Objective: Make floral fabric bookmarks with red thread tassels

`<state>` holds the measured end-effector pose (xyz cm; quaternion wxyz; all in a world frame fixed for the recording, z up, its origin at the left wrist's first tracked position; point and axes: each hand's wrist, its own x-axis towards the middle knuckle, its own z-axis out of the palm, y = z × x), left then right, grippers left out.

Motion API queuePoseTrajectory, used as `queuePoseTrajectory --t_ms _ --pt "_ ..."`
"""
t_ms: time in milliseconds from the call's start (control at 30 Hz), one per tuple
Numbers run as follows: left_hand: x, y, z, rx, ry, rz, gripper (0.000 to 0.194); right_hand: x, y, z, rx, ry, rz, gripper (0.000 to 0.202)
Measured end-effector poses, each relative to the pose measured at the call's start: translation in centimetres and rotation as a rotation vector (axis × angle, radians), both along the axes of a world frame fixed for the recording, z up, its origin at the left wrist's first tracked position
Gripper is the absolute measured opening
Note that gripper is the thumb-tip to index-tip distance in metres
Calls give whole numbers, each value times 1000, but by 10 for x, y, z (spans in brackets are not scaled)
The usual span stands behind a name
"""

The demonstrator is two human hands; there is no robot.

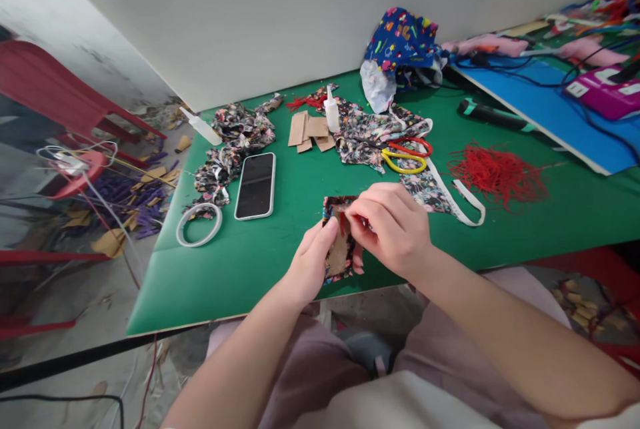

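Note:
My left hand grips a small cardboard piece whose edges are wrapped in dark floral fabric, its thumb lying on the bare brown face. At the upper right edge of that piece, my right hand is closed in a pinch. A bit of red string shows by its fingertips; how far the fingers hold it is hidden. Scissors with one red and one yellow handle lie beyond on floral fabric. To the right is a heap of red strings.
On the green table lie a phone, a tape roll, cardboard pieces and two glue bottles, one upright, one tilted. At the right are a blue board, cables and a purple device.

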<state>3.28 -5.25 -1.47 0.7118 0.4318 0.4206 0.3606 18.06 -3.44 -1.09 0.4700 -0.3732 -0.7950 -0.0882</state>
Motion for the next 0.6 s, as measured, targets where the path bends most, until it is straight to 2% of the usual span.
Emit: queuePoseTrajectory --t_ms 267,600 --pt "-1 2 2 25 0 13 46 -2 0 -3 58 -20 9 15" --pt "-2 3 -2 27 -98 45 41 -4 -2 -1 116 -44 12 12"
